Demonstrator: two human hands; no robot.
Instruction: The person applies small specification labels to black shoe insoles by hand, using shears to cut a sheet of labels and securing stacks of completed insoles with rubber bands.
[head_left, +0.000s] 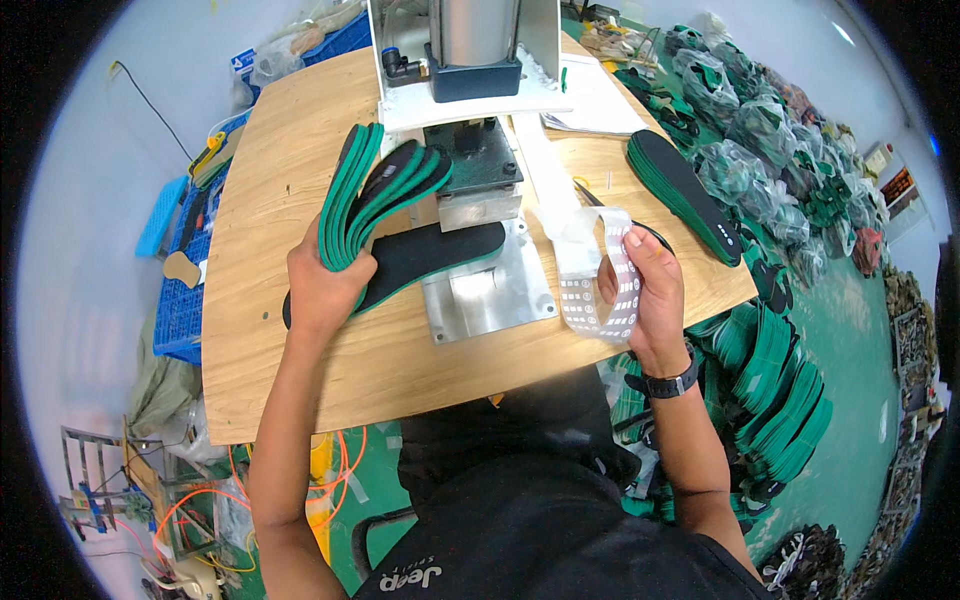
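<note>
My left hand (328, 290) is closed around a fanned bundle of black-and-green insoles (345, 215), held upright over the table. Below that hand lies a single black insole (430, 255), one end across the metal base plate (495, 312) under the block of a press (480, 205); whether my fingers also touch it is hidden. To the right, my right hand (655, 295) pinches a looped clear strip of white printed transfer labels (600, 315) between thumb and fingers. The strip's plain part rises toward the press.
A stack of insoles (685, 195) sits at the table's right edge. Dark-handled scissors (588, 194) lie partly behind the strip. Blue crates (180, 315) stand left of the wooden table (270, 380). Bagged insoles (750, 130) and loose green piles (770, 390) cover floor at right.
</note>
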